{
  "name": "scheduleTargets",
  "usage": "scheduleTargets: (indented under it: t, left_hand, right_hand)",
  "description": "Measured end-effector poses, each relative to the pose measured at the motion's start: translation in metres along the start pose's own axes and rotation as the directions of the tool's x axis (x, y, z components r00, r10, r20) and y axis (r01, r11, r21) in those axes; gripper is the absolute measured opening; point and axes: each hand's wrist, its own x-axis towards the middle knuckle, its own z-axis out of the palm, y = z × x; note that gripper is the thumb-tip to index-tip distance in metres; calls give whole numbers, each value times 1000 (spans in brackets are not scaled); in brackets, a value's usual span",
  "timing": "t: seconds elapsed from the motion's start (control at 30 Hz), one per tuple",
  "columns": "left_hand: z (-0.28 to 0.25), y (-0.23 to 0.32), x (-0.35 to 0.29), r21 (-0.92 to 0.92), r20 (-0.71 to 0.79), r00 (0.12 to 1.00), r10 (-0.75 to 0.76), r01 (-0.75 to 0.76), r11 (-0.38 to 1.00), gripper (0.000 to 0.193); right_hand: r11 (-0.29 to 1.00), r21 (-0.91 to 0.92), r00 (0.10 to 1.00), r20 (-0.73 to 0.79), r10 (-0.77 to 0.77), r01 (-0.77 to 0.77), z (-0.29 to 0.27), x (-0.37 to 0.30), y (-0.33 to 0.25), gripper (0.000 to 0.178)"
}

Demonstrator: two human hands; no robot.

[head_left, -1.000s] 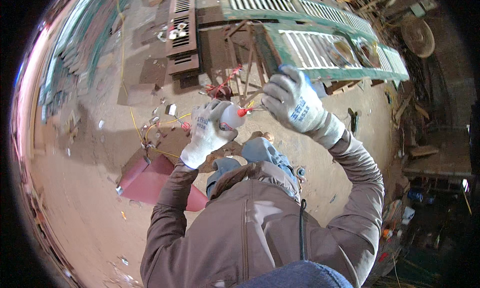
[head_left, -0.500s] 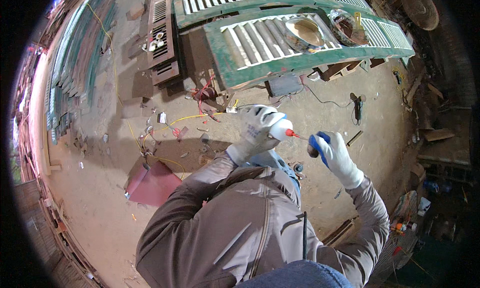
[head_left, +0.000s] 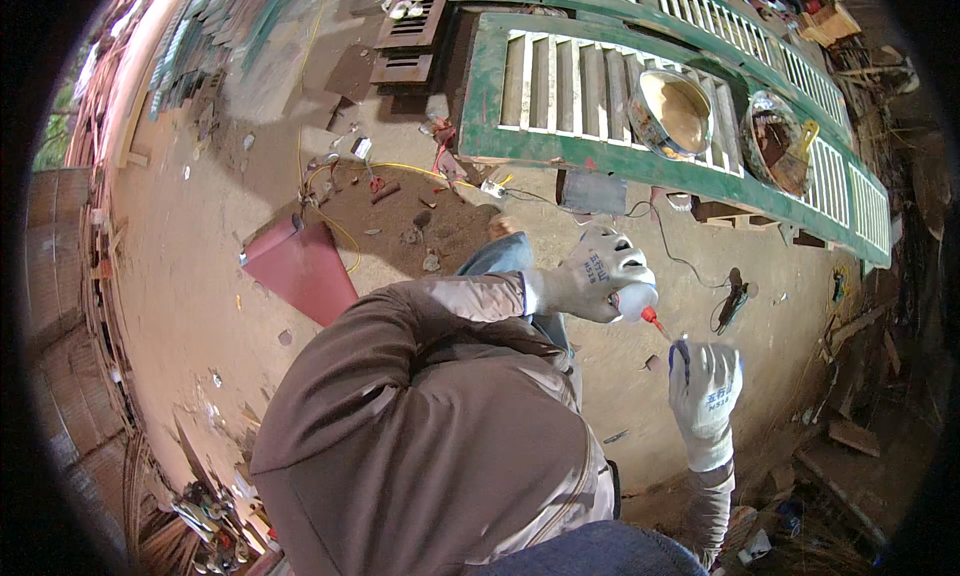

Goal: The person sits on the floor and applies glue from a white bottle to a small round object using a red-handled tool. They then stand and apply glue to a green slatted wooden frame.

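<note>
My gloved left hand (head_left: 594,276) wraps round a small white squeeze bottle (head_left: 632,302) lying on its side. The bottle's red nozzle (head_left: 652,319) points toward my gloved right hand (head_left: 706,394). That hand is closed, with its fingers hiding most of a thin-shafted tool (head_left: 672,338); the exact kind cannot be made out. The tool's tip is at the nozzle's end, and whether it goes inside is too small to tell. Both hands are held above the floor in front of my body.
Beyond my hands, a green louvred shutter (head_left: 485,126) carries a round tin of tan paste (head_left: 684,116) and a bowl (head_left: 760,136) with a yellow-handled scraper (head_left: 803,144). A cord leads to a dark power tool (head_left: 735,301). A folded red sheet (head_left: 300,271) lies on the floor at left.
My view has swung, so the shutters sit further right. My right hand has turned knuckles-up, hiding the tool's dark handle that showed before. The bottle stays in my left hand.
</note>
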Motion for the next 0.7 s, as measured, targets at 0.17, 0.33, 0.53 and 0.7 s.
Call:
scheduleTargets:
  t: [0.17,0.33,0.53,0.7]
  left_hand:
    - [12,-23,19,-62,20,993,-117,118,991,45]
    - [-30,-53,46,-16,-137,980,-143,142,990,51]
    - [-38,-58,97,-91,-130,975,-182,171,981,65]
    - [-20,-48,114,-66,-1,991,-132,132,989,83]
  right_hand:
    - [3,705,523,523,672,-709,-30,5,7,24]
    - [142,596,400,327,856,-790,-71,23,69,32]
    - [265,565,554,434,710,-781,28,79,80,63]
    - [-101,881,674,423,605,-463,130,119,48,65]
